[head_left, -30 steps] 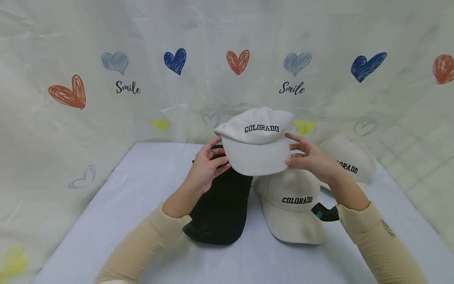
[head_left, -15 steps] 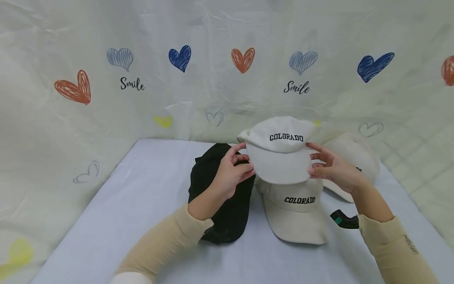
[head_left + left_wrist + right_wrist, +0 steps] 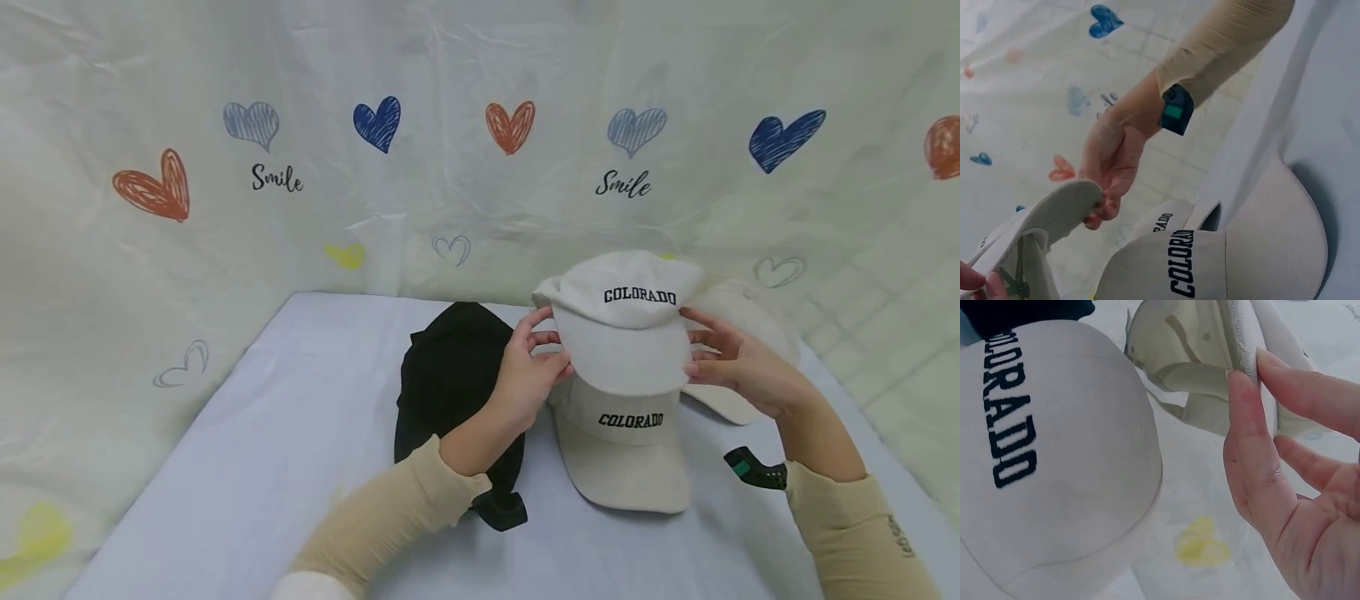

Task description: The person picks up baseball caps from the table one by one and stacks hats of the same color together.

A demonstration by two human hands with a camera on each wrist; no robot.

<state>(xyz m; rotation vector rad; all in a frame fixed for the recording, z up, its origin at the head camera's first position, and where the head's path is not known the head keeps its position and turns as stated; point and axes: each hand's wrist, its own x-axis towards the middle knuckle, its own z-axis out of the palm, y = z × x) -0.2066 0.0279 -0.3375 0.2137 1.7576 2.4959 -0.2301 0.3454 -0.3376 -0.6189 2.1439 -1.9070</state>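
Observation:
Both hands hold a white cap (image 3: 626, 333) lettered COLORADO in the air, its brim toward me. My left hand (image 3: 550, 343) pinches its left side, and my right hand (image 3: 693, 343) pinches the right edge of the brim. It hangs just above a second cream COLORADO cap (image 3: 626, 454) lying on the table. In the left wrist view the right hand (image 3: 1110, 169) grips the held cap's brim (image 3: 1054, 215) above the lying cap (image 3: 1210, 262). The right wrist view has the right hand's fingers (image 3: 1250, 425) on the held cap's edge (image 3: 1241, 337), its inside showing.
A black cap (image 3: 450, 375) lies on the table (image 3: 262, 442) under my left forearm. A third pale cap (image 3: 757, 321) sits behind my right hand. A crinkled backdrop (image 3: 375, 200) with hearts and "Smile" closes the back and sides.
Both hands carried the white cap to the right and slightly down, from above the black cap to above the cream cap. The caps on the table have not moved.

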